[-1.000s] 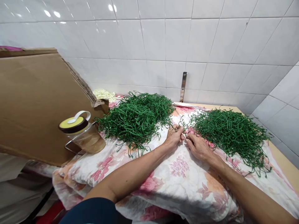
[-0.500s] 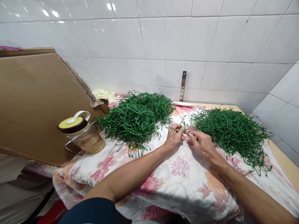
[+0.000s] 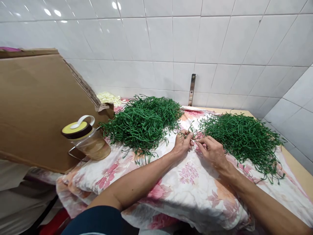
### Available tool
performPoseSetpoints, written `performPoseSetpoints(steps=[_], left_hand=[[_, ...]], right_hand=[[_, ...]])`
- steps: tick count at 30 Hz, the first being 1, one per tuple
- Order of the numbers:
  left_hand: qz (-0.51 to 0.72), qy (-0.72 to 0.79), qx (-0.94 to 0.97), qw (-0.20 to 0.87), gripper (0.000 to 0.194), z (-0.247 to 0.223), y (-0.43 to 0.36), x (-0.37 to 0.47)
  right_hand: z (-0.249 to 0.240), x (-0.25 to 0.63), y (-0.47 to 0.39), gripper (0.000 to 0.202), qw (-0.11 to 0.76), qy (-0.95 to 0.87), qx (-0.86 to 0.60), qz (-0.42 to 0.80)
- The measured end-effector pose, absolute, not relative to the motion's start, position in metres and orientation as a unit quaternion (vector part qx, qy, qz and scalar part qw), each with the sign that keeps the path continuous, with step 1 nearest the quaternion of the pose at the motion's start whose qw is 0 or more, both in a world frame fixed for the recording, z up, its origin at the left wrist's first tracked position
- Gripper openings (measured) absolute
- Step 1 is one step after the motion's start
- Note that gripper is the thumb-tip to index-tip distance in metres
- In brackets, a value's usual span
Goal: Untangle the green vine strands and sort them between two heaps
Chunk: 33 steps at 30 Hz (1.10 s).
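Two heaps of thin green plastic-looking stems lie on a floral cloth (image 3: 188, 192). The larger heap (image 3: 144, 122) is left of my hands, the other heap (image 3: 242, 140) to the right. Between them my left hand (image 3: 183, 141) is closed on a few green stems, whose curled tips stick up above its fingers. My right hand (image 3: 211, 148) is beside it, thumb and fingertips pinched together close to the left fingertips. What the right fingertips hold is too small to make out.
A big cardboard box (image 3: 41, 107) stands at the left. Against it leans a jar with a yellow lid (image 3: 90, 140). Pale yellow pieces (image 3: 109, 98) lie behind the left heap. A metal bracket (image 3: 192, 89) is upright by the tiled wall (image 3: 156, 42).
My right hand has shifted very slightly, its fingertips a little farther from the left ones. My left hand keeps its grip on the stems.
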<state>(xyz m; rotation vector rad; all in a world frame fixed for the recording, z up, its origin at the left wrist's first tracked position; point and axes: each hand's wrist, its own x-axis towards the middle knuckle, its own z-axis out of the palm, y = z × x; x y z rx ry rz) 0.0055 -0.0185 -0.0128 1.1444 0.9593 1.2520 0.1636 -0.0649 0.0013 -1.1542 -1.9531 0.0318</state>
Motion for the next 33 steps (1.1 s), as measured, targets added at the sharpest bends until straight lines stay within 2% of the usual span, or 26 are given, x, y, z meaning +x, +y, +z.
performPoseSetpoints(steps=[11, 23, 29, 33], left_hand=[[0.551, 0.395, 0.460, 0.573, 0.037, -0.014, -0.017, 0.008], [0.553, 0.396, 0.475, 0.558, 0.036, -0.009, -0.022, 0.007], [0.557, 0.381, 0.504, 0.540, 0.039, -0.008, -0.023, 0.006], [0.559, 0.377, 0.513, 0.531, 0.039, -0.004, -0.026, 0.006]], right_hand=[[-0.006, 0.162, -0.063, 0.017, 0.377, -0.787, -0.486, 0.049], [-0.001, 0.159, -0.065, 0.012, 0.439, -0.754, -0.487, 0.034], [0.007, 0.160, -0.067, 0.010, 0.477, -0.754, -0.452, -0.017], [0.005, 0.161, -0.067, 0.014, 0.442, -0.765, -0.468, -0.007]])
